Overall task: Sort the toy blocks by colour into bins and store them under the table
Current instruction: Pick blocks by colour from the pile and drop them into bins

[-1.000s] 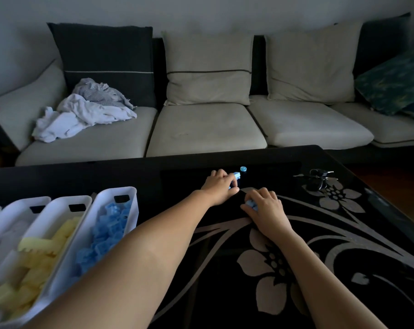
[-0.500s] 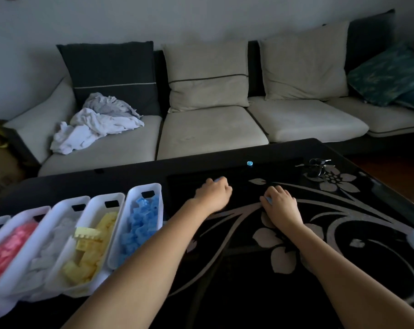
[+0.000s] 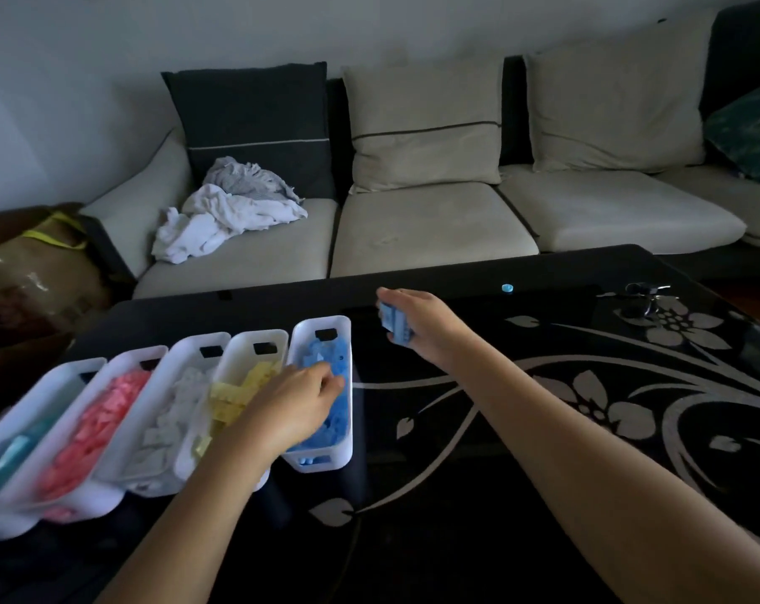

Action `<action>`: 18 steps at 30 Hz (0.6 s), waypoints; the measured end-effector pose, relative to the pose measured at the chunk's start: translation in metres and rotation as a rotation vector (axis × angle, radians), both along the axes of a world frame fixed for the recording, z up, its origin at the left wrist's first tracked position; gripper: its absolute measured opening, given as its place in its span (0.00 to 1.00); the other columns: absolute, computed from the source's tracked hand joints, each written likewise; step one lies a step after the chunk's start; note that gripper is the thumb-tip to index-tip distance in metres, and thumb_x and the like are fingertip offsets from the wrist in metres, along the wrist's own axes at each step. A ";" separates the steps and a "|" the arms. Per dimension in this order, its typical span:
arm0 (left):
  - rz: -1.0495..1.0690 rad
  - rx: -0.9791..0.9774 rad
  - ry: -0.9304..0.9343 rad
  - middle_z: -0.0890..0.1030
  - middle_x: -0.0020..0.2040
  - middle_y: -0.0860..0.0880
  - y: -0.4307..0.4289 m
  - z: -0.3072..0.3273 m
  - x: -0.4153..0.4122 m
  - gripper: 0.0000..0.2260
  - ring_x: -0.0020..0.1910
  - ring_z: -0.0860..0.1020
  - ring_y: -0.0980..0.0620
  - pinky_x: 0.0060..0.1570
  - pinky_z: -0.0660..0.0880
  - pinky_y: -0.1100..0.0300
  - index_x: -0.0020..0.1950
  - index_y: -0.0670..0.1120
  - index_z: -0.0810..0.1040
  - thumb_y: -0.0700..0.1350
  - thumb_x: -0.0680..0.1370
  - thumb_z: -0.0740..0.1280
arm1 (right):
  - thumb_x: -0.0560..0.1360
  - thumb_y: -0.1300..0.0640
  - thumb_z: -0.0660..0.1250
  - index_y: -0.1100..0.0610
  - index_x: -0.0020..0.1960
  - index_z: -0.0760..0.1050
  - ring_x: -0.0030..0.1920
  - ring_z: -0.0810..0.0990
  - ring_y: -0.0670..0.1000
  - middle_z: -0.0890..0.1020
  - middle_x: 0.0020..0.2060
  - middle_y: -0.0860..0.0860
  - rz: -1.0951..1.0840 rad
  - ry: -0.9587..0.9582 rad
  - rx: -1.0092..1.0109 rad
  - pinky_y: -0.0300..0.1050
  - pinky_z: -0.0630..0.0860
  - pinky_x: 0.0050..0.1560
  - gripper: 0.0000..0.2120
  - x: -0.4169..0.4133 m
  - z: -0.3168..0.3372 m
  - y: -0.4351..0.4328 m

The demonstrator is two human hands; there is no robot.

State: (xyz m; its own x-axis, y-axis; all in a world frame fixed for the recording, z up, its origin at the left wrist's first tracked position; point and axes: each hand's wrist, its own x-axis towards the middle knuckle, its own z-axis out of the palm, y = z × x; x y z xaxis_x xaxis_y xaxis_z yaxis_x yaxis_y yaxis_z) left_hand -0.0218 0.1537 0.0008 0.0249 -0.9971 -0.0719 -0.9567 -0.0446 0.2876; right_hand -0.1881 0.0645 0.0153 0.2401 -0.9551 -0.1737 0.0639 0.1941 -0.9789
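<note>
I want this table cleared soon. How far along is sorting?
Done: five white plastic bins hold blocks by colour. In hand: right hand grips blue blocks beside the rightmost bin; left hand hovers over it. Left: one small round blue piece on the black table, then storing bins underneath.
</note>
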 end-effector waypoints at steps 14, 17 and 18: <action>-0.120 0.160 0.287 0.83 0.46 0.47 -0.004 0.015 0.047 0.13 0.43 0.78 0.53 0.52 0.73 0.54 0.41 0.56 0.83 0.56 0.79 0.61 | 0.78 0.42 0.58 0.62 0.57 0.76 0.52 0.78 0.54 0.79 0.54 0.59 0.262 0.353 -0.338 0.47 0.73 0.53 0.24 0.068 -0.007 -0.020; -0.135 0.195 0.302 0.84 0.49 0.51 -0.011 0.016 0.048 0.14 0.52 0.81 0.56 0.61 0.73 0.53 0.39 0.57 0.84 0.59 0.77 0.62 | 0.79 0.47 0.60 0.62 0.55 0.75 0.51 0.76 0.54 0.78 0.52 0.59 -0.063 0.448 -0.604 0.52 0.73 0.58 0.19 0.040 -0.015 -0.038; -0.122 0.159 0.320 0.84 0.47 0.47 -0.015 0.015 0.046 0.16 0.50 0.82 0.53 0.57 0.75 0.54 0.38 0.55 0.84 0.60 0.77 0.62 | 0.78 0.48 0.61 0.59 0.57 0.75 0.53 0.75 0.51 0.76 0.55 0.56 -0.163 0.490 -0.642 0.51 0.72 0.60 0.16 0.026 -0.022 -0.048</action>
State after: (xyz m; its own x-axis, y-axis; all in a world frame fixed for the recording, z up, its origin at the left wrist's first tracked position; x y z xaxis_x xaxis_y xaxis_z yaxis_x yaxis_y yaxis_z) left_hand 0.0244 0.1387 0.0162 -0.1422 -0.9670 -0.2112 -0.8204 -0.0042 0.5718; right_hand -0.1625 0.0164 -0.0072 0.1285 -0.9205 0.3691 -0.4200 -0.3877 -0.8205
